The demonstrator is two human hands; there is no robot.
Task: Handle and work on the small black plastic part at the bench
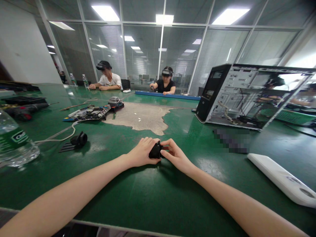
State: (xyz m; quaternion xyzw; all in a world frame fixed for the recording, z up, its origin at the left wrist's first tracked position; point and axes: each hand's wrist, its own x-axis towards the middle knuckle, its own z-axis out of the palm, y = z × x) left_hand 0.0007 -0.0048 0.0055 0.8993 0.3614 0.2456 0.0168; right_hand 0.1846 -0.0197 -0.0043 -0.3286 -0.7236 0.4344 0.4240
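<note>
Black and small, the part [155, 151] sits at the lower centre of the frame, just above the green surface [153, 197], and both your hands meet on it. Your left hand [142, 153] wraps its fingers [148, 142] over the part's left side and top, clamped on it. Your right hand [176, 155] pinches the right end between thumb and fingertips, also closed on it. What the part is cannot be told; it is mostly hidden by your fingers.

At the left of the frame lies a black cylinder with a white cable [78, 139], well apart from your hands, and a water bottle [14, 141] at the left edge. A circuit board [87, 113] rests further back. An open computer case [247, 93] stands at the upper right, and a white flat device [281, 179] lies at the lower right. Two people sit at the far end.
</note>
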